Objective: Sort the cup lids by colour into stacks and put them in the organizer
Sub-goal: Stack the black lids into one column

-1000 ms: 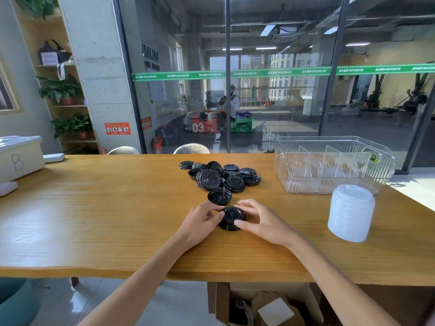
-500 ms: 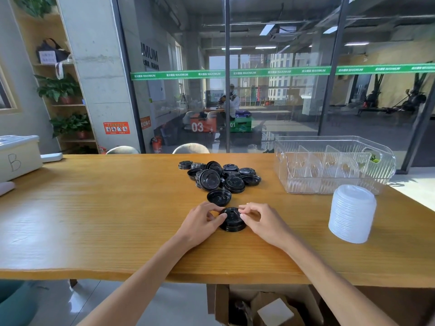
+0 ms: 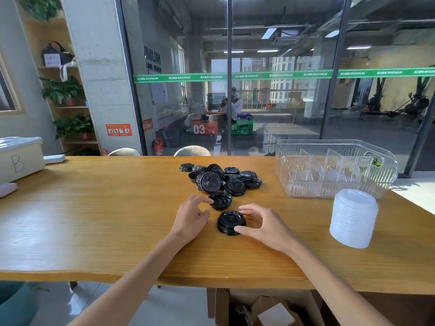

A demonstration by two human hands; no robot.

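Note:
A short stack of black lids (image 3: 231, 222) stands on the wooden table (image 3: 94, 220) near its front. My right hand (image 3: 263, 225) curls around the stack's right side, thumb and fingers touching it. My left hand (image 3: 191, 214) has its fingertips on a single upturned black lid (image 3: 221, 200) just behind the stack. Behind that lies a loose pile of several black lids (image 3: 220, 176). A tall stack of white lids (image 3: 353, 217) stands at the right. The clear plastic organizer (image 3: 334, 170) with dividers sits at the back right, with no lids visible inside.
A cream box marked B (image 3: 20, 158) stands at the table's far left edge. Two chair backs (image 3: 191, 151) show behind the table, before a glass wall. An open cardboard box (image 3: 270, 309) sits on the floor under the table's front edge.
My left hand has left the black stack and moved up to the single upturned lid behind it. My right hand stays against the stack.

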